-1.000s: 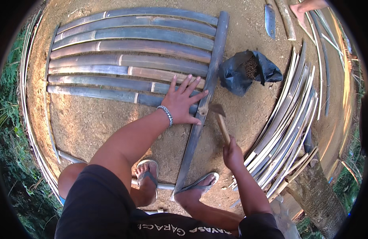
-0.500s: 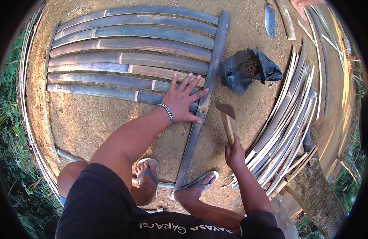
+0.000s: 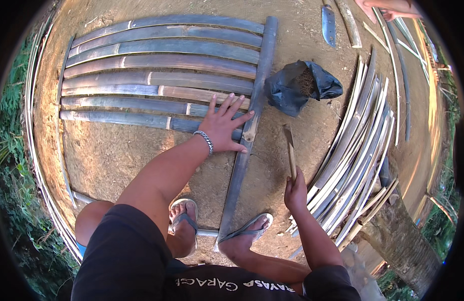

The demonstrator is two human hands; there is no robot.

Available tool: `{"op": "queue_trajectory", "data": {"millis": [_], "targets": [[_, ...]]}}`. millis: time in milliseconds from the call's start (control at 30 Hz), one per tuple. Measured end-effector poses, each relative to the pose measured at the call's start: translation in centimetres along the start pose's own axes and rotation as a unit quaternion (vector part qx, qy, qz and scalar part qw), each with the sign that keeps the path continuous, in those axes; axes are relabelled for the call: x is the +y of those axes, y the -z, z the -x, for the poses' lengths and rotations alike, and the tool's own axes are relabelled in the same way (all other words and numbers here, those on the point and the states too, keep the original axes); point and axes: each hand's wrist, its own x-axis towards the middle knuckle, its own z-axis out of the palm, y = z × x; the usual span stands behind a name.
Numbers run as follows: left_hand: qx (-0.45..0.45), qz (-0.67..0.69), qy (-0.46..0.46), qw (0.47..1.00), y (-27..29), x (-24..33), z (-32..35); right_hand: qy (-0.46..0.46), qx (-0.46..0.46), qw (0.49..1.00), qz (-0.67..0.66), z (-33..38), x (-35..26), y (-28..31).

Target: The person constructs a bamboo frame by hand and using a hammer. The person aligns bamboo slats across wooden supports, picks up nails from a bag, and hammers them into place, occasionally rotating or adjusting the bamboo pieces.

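- Just changed: the wood-handled tool with a dark metal head (image 3: 291, 154) has shifted right, away from the long, dark, round bamboo pole (image 3: 262, 75); its head, broadside to me half a second ago, now shows as a thin edge.
- My right hand (image 3: 296, 193) is closed round its handle.
- My left hand (image 3: 222, 128) has stayed put, spread wide over the nearest flat, dark split-bamboo slats (image 3: 116, 119), fingertips reaching the pole.
- For the work, I judge: frame steadied, tool clear, nothing being struck.
- Tool lies right of the pole, head end away from me; long axis nearly straight ahead, tipping slightly left.
- Pole runs from between my sandalled feet (image 3: 244, 243) outward, leaning right; slats lie crosswise, ending at it.
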Motion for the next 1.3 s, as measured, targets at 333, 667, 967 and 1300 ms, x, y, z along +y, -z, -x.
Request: {"op": "queue_trajectory", "data": {"millis": [333, 667, 967, 1300], "targets": [[0.108, 0.077, 0.102, 0.986, -3.9, 2.6, 5.0, -0.048, 0.114, 0.99, 0.06, -1.4, 0.6, -1.7], [0.128, 0.053, 0.063, 0.988, -2.0, 1.5, 4.0, -0.076, 0.082, 0.992, 0.063, -0.9, -2.5, -1.0], [0.056, -0.022, 0.019, 0.998, -0.8, 1.3, 2.4, -0.004, 0.09, 0.996, 0.013, -2.3, -3.0, -0.9], [0.057, -0.023, 0.02, 0.998, -0.8, 1.6, 2.5, 0.038, 0.126, 0.991, -0.019, -10.6, -2.8, 3.0]]}}
